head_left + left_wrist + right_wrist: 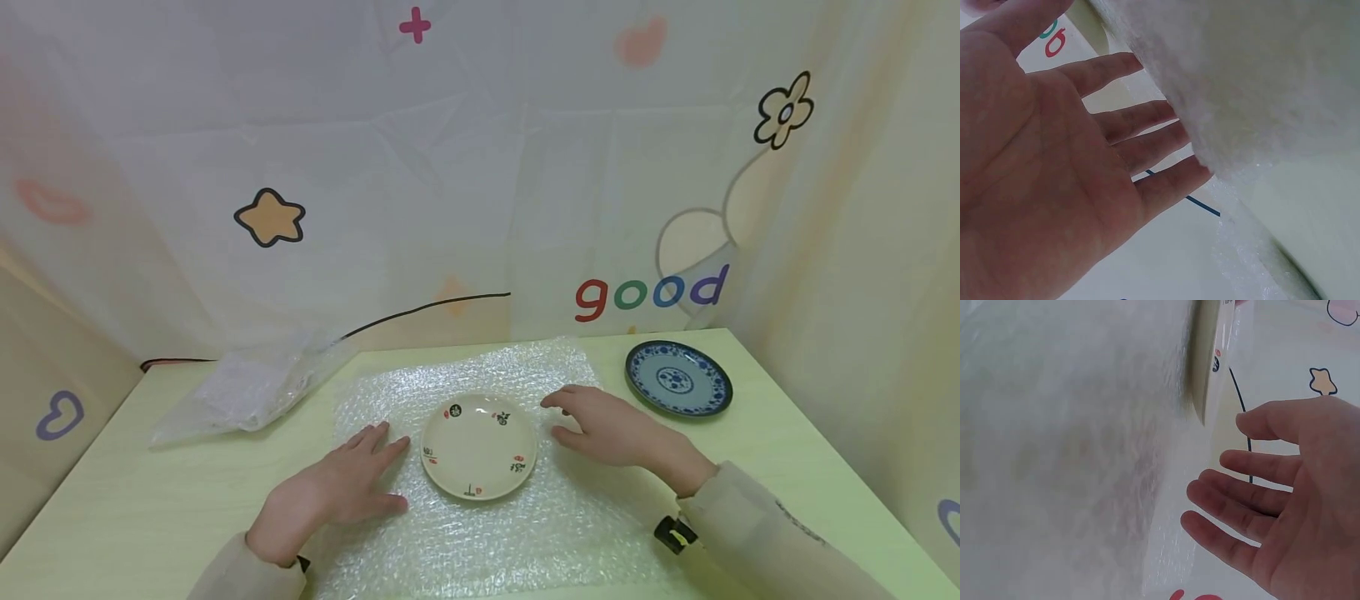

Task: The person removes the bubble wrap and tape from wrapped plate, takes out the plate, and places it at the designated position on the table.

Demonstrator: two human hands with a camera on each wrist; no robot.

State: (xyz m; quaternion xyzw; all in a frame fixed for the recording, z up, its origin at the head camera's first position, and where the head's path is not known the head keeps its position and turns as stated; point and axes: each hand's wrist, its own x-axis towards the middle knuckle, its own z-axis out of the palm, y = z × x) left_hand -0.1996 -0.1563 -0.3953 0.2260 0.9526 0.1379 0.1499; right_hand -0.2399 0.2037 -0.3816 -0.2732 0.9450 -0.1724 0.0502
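A cream plate [480,450] with small red and black motifs lies face up on a sheet of bubble wrap [525,533]. To its left is my left hand [337,483], fingers spread, with its fingertips touching the wrap; the left wrist view shows the bare palm [1047,162]. My right hand [603,423] hovers just right of the plate, its fingers loosely bent and holding nothing. In the right wrist view, that hand [1297,494] is apart from the plate's rim [1210,369], which appears edge-on above the wrap.
A blue-patterned plate [678,379] with a dark rim lies at the back right of the table. At the back left sits a clear plastic bag [255,383] of folded wrap. A printed curtain [450,167] hangs behind the pale yellow tabletop [135,500].
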